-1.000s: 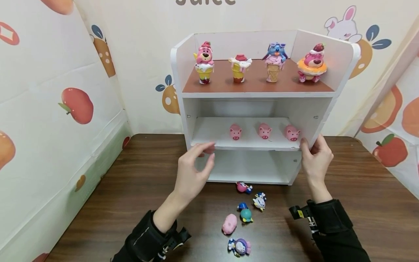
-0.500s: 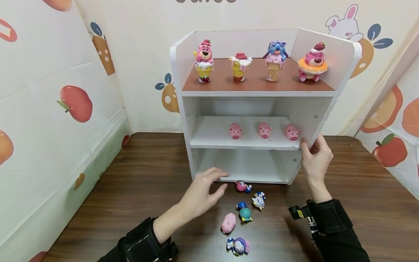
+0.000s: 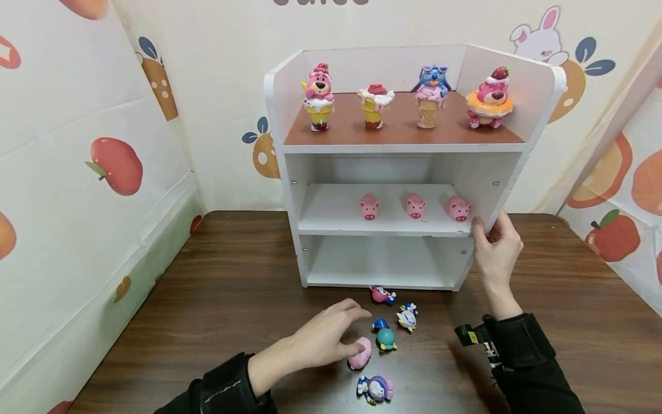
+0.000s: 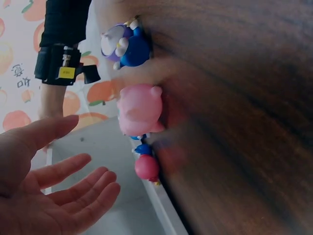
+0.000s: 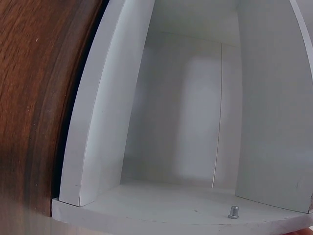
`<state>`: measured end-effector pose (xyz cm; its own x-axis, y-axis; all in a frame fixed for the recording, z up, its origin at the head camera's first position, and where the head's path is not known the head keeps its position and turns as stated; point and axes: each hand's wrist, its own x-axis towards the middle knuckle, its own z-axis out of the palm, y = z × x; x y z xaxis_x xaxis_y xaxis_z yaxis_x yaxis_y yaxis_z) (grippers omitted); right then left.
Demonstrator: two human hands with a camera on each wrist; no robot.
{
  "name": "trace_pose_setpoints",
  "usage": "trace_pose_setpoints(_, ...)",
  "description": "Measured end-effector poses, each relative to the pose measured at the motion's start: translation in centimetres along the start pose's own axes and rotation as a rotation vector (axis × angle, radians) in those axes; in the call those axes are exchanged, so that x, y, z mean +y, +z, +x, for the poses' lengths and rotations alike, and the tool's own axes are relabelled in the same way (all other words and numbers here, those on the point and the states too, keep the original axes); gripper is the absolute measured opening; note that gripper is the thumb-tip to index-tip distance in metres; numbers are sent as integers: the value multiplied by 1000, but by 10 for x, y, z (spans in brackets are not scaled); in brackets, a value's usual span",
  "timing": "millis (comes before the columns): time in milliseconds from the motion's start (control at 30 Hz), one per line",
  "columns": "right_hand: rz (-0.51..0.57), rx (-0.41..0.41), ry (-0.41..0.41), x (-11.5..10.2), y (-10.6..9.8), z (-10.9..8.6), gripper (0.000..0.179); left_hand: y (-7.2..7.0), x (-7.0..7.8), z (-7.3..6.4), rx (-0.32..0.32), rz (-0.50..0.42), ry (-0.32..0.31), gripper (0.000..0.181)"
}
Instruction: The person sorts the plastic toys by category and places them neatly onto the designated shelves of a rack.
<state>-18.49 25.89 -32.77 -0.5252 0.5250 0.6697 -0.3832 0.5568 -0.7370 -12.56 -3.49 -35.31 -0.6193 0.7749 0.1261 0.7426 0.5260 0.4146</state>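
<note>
Black sleeves (image 3: 540, 382) meet black wrist straps (image 3: 523, 340), one bearing a yellow-labelled black device (image 4: 50, 63).

"On my screen, what's before the shelf unit (image 3: 284, 103)?"

"I see five loose toys (image 3: 385, 339) on the table (image 3: 233, 282), left hand (image 3: 328, 333) at their left."

"And the unit itself?"

"Four figurines (image 3: 428, 112) along the top shelf (image 3: 400, 135), three pig figures (image 3: 415, 206) on the middle shelf (image 3: 331, 213), right hand (image 3: 497, 253) at the unit's right edge."
</note>
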Motion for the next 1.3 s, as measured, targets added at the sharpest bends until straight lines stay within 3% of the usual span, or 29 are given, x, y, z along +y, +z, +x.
trace_pose_setpoints(233, -7, 3, 5, 1, 0, 0, 28, 7, 1, -1, -104, 8, -38, 53)
trace_pose_setpoints(533, -12, 2, 5, 3, 0, 0, 27, 19, 0, -2, -144, -8, -19, 53)
trace_pose_setpoints(700, -12, -2, -2, 3, -1, 0, 27, 22, 0, -1, -145, -2, -9, 47)
trace_pose_setpoints(967, -6, 1, -4, 2, -1, 1, 28, 22, 0, 0, -119, 16, -50, 49)
trace_pose_setpoints(1133, 5, -2, -11, 2, -1, 1, 28, 23, -2, 1, -84, 81, -28, 44)
trace_pose_setpoints(1300, 25, -10, -9, 2, -1, 0, 29, 24, -1, 2, -67, 220, -15, 30)
